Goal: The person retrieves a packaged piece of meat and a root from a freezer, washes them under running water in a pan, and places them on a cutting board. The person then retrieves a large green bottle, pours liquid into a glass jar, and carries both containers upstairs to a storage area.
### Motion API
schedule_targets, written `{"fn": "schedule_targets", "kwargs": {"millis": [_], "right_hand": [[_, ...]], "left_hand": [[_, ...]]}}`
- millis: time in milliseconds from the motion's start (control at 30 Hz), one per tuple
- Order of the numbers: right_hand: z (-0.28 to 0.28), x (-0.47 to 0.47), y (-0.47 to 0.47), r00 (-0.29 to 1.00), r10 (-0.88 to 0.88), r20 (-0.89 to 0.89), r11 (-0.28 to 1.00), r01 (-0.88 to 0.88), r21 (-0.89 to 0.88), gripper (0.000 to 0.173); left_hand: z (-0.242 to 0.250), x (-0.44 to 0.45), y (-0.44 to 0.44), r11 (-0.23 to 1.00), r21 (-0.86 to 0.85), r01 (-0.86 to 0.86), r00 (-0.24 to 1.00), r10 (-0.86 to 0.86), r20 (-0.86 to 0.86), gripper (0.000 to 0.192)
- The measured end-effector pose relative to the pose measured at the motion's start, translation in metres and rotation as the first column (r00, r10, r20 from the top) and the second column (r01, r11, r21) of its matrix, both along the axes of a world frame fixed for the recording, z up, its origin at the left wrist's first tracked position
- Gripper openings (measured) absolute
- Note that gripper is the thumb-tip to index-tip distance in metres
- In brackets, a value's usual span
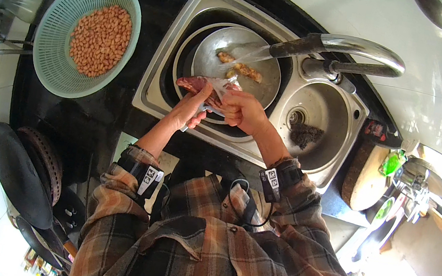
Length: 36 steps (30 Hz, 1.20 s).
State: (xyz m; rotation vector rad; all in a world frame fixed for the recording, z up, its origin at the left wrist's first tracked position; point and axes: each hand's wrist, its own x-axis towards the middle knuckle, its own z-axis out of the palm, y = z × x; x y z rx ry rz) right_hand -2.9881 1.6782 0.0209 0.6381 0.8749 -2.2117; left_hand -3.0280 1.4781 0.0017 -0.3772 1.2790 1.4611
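Observation:
Over the near side of the left sink basin, my left hand [188,110] holds a reddish piece of raw meat [192,83] and what looks like a grey handle [192,122]. My right hand [247,111] grips a clear plastic bag [223,84] at the meat's right end. Behind my hands, a round metal pan [211,43] sits in a larger vessel in the basin. Yellow-brown, root-like pieces [248,72] lie in the pan. Water [255,54] runs from the faucet [297,47] into it. Part of the meat is hidden by fingers and plastic.
A green plastic colander [44,31] with peanuts or beans stands left of the sink [156,78]. The small right basin holds a dark scrubber [305,135]. A round wooden chopping board [367,177] leans at the right. Woks [21,174] stand at lower left.

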Motion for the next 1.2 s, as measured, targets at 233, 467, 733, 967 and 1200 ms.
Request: {"fn": "schedule_targets", "kwargs": {"millis": [233,467,733,967,1200], "right_hand": [[-0.018,0.016,0.007,0.984,-0.177,0.018,0.923,0.172,-0.344,0.032],[-0.030,0.025,-0.003,0.926,-0.373,0.063,0.788,0.352,-0.505,0.032],[0.002,0.012,0.011,0.960,-0.258,-0.105,0.961,0.244,-0.130,0.026],[0.013,-0.008,0.014,0.470,0.630,-0.618,0.255,0.626,0.737,0.022],[-0.019,-0.014,0.020,0.917,-0.167,-0.362,0.758,0.354,0.547,0.018]], "left_hand": [[0.004,-0.010,-0.003,0.998,-0.028,0.059,0.995,-0.062,-0.080,0.065],[0.008,-0.017,-0.009,0.999,0.026,0.040,0.997,-0.038,-0.060,0.062],[-0.003,-0.020,-0.005,0.997,0.041,0.059,0.996,-0.056,-0.069,0.057],[-0.002,-0.020,0.003,0.998,0.029,0.048,0.997,-0.046,-0.065,0.061],[0.001,-0.015,0.006,0.997,0.075,0.031,1.000,-0.031,0.000,0.072]]}}
